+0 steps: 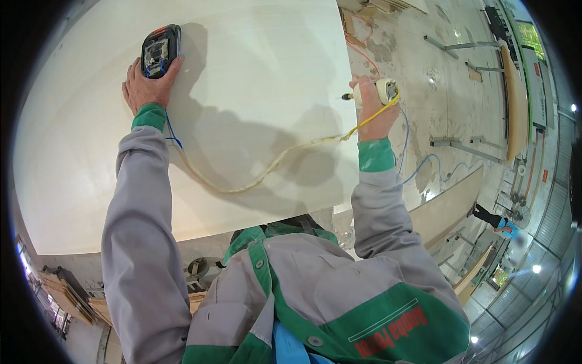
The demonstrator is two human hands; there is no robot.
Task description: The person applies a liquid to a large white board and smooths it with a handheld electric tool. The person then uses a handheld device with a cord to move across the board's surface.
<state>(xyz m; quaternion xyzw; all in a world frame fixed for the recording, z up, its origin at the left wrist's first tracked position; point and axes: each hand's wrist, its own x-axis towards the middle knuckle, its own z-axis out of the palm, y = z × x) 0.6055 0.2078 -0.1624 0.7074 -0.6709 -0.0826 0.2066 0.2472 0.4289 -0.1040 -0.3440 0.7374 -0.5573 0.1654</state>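
Note:
My left hand (147, 91) is closed around the near end of a black battery pack (161, 51) with red trim, which is at the far left of a large pale board (267, 67). Blue wires leave the pack and join a wrapped cable (233, 190) that sags across the board. This cable runs on as a yellow lead to my right hand (375, 115). Just past the board's right edge, that hand grips a small cream-white handheld power tool (385, 91). Its black tip, with a thin bit, points left over the board. My fingers partly hide the tool's body.
Orange (364, 53) and blue hoses (433, 156) trail over the stained floor (418, 91) to the right. Metal frame legs (464, 45) and a wooden panel (514, 103) stand farther right. Another person (497, 222) is at the lower right, and stacked boards (65, 294) are at the lower left.

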